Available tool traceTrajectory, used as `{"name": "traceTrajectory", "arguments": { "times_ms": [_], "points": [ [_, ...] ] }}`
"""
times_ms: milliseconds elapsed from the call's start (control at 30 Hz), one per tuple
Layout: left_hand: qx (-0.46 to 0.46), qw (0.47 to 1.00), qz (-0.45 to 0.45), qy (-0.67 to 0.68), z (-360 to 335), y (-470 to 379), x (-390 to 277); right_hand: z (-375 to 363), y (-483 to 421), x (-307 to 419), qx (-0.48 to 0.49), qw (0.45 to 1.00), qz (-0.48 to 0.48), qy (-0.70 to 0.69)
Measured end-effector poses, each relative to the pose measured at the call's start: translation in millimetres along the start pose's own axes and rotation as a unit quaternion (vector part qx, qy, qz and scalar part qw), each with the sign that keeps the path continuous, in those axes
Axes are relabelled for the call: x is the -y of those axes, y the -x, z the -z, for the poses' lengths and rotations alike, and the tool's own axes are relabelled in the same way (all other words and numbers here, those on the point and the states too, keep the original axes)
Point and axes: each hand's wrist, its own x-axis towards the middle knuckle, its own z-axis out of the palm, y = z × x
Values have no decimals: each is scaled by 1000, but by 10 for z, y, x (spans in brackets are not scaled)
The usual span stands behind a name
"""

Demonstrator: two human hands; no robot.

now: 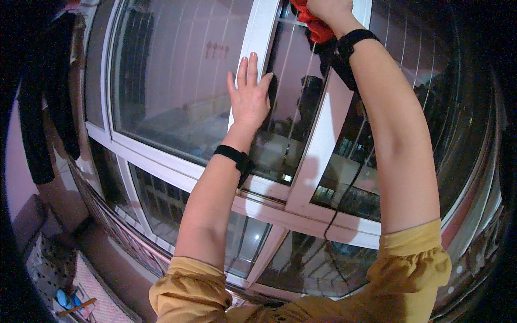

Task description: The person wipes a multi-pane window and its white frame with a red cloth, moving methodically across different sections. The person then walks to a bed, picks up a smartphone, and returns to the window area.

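My left hand [251, 95] lies with its fingers spread on the white window frame [260, 36], holding nothing. At the top edge of the view my right hand [332, 12] is closed on a red cloth [317, 29], which is against the window glass [297, 52]. Part of the right hand and of the cloth is cut off by the picture's edge. Both wrists wear black bands. Reflections of a room show in the large left pane [173, 80].
A black cord [347, 189] hangs before the right panes. Dark clothes [36, 121] hang at the far left. Below them are a metal railing [121, 226], a pink quilted mat [95, 290] and blue items [62, 298]. A curtain [476, 242] hangs at the right.
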Motion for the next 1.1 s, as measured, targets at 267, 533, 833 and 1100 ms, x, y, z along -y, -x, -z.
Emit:
{"name": "traceTrajectory", "arguments": {
  "times_ms": [267,533,833,1100],
  "points": [
    [-3,1000,-2,-7,-18,22,-14,-75,91,-75,9,998,58,19],
    [-14,1000,-17,3,-74,30,24,-136,824,-34,-23,988,152,23],
    [-30,999,-28,-20,-187,53,31,-181,1685,101,48,933,303,191],
    [-11,999,-26,21,-223,70,48,-115,2691,360,99,896,403,161]
  ]
}}
